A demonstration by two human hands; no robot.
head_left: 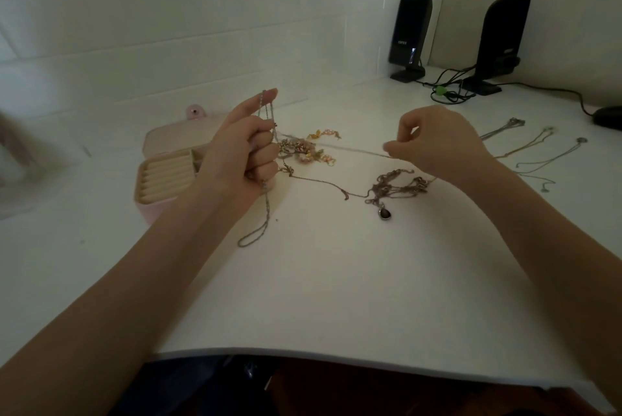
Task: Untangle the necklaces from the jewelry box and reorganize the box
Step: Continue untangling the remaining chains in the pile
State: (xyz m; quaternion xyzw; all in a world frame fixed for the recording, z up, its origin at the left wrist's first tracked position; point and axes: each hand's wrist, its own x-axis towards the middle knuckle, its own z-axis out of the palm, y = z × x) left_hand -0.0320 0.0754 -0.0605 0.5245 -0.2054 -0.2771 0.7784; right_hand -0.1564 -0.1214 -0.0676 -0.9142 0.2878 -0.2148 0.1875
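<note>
An open pink jewelry box with cream ring rolls sits on the white table at the left. My left hand is raised in front of it and grips a silver chain that runs over the index finger and hangs in a loop below the fist. My right hand pinches a thin chain stretched toward the left hand. Between the hands lie a tangle of gold and pink pieces and a knot of chains with a dark teardrop pendant.
Three separated necklaces lie stretched out on the table at the right. Two black speakers with cables stand at the back right, and a dark mouse sits at the right edge. The table's front edge runs below my arms.
</note>
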